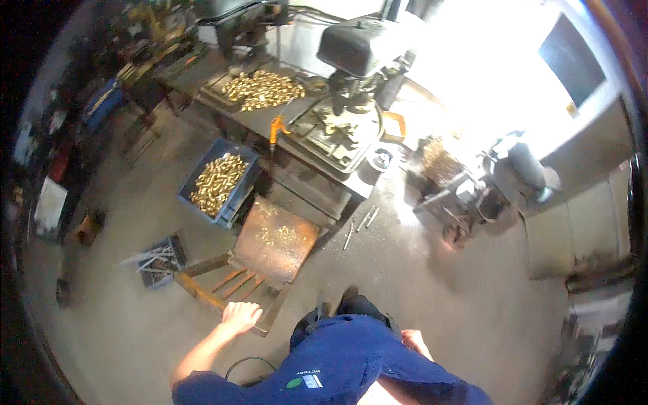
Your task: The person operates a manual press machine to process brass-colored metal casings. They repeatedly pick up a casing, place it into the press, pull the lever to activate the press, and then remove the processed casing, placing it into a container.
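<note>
My left hand (241, 316) is closed on the top of the backrest of a wooden chair (277, 239). Small brass-coloured bits lie scattered over the chair's seat, which faces the workbench. Down by my right side hangs my right hand (415, 339), near my dark trousers; its fingers are mostly hidden. Beyond the chair, a blue crate (251, 181) holds a heap of small brass parts (217, 182). More brass parts (263, 90) are piled on the workbench (250, 121), beside a drill press (361, 50). An orange air gun (277, 128) hangs at the bench's front edge.
A small dark bin (177, 251) with metal rods stands on the floor at left. Several thin rods (368, 216) lie on the floor below the bench. A cart (459, 202) stands at right, near grey cabinets (580, 223). A yellow-orange tray (393, 126) sits beside the drill press.
</note>
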Tool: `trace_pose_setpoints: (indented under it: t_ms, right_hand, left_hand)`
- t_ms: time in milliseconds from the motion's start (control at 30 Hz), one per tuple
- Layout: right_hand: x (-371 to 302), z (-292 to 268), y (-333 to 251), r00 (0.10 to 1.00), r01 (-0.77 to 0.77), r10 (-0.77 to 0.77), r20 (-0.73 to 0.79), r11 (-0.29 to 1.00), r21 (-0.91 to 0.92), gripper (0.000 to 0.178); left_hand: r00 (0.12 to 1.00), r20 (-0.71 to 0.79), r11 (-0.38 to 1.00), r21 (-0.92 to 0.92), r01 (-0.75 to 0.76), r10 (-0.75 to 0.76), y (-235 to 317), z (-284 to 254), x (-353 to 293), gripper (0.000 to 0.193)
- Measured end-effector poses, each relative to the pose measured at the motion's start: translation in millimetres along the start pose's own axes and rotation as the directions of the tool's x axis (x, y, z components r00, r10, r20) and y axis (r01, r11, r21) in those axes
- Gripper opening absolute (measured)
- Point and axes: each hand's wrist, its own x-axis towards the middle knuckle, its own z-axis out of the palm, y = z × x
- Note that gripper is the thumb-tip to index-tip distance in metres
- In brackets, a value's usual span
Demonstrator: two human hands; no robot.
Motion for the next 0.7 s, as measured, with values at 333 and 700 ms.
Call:
trace_pose_setpoints:
  t_ms: [333,700]
  right_hand:
    - [167.3,-61.0,-237.7,0.987,0.040,-0.059,0.151,0.991,0.128,0.016]
    - [213.5,-31.4,-383.8,0.950,0.219,-0.223,0.220,0.975,0.042,0.019]
  left_hand:
    - [0.768,-0.218,0.792,-0.287,0.539,-0.602,38.6,-15.9,35.9,0.030]
    - [0.655,-0.281,0.713,-0.263,0.650,-0.701,52.6,-9.7,53.0,0.025]
